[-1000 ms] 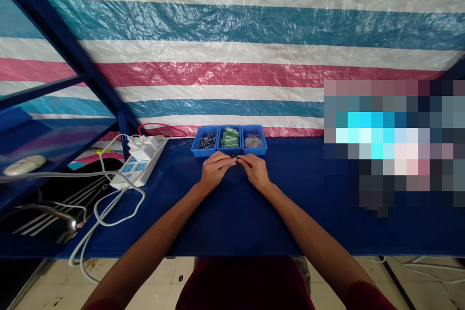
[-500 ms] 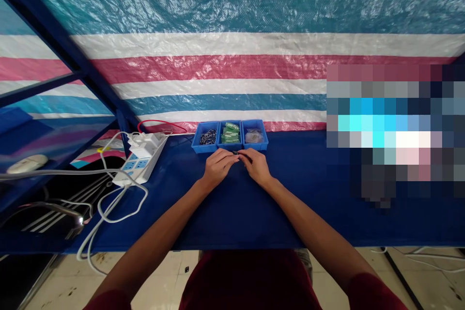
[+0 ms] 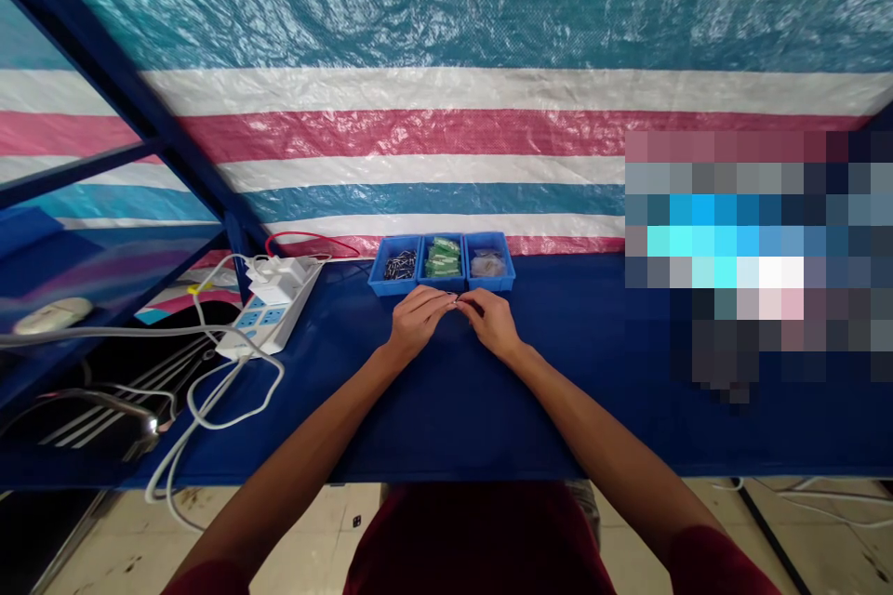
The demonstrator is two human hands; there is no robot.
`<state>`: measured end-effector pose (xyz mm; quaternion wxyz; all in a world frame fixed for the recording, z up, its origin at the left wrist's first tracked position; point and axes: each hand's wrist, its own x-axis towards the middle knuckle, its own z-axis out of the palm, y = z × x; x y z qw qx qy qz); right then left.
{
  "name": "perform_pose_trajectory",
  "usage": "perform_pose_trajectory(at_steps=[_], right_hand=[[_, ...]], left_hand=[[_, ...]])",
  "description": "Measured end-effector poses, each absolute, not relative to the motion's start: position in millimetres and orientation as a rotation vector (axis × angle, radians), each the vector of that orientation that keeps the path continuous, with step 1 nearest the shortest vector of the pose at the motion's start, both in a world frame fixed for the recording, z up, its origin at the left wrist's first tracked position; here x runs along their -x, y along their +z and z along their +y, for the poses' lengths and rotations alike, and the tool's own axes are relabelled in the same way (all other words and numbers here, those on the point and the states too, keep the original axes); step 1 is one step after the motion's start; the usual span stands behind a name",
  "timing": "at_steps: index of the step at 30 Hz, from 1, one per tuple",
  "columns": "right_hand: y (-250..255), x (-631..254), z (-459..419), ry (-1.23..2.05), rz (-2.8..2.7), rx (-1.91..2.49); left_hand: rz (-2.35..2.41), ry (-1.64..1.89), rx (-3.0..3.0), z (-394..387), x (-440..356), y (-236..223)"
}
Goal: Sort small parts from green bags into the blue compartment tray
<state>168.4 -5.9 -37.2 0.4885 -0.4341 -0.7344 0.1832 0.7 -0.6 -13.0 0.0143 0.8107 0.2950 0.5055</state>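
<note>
My left hand [image 3: 419, 316] and my right hand [image 3: 490, 316] meet fingertip to fingertip above the blue table [image 3: 474, 409]. Both are closed in a pinch around something tiny, mostly covered by the fingers and too small to name. Just beyond them stand three blue bins side by side. In the left bin [image 3: 375, 284] lie small black and silver parts [image 3: 400, 266]. The middle bin [image 3: 442, 283] holds green pieces [image 3: 443, 257] that look like small packets or boards. Pale, translucent bits [image 3: 488, 263] fill part of the right bin [image 3: 492, 284].
To the left, a white power strip [image 3: 269, 307] carries plugged-in adapters, with white cables [image 3: 202, 404] looping over the table edge. A blue metal frame [image 3: 139, 102] slants up there. Striped plastic sheeting [image 3: 433, 130] hangs behind. The right side is partly pixelated.
A small black piece showed between my fingertips before; now less of it is visible. The fingers have shifted slightly, while the bins stay in place.
</note>
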Motion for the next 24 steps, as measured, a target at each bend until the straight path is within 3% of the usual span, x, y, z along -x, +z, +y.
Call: perform_pose_trajectory(at_steps=[9,24], right_hand=[[-26,-167,-12,0.44,-1.843,1.071],[-21,-169,-14,0.392,-1.766,1.102]], left_hand=[[1.015,1.443,-1.878,0,-2,-10],[1.058,1.277,-1.7,9,0,-11]])
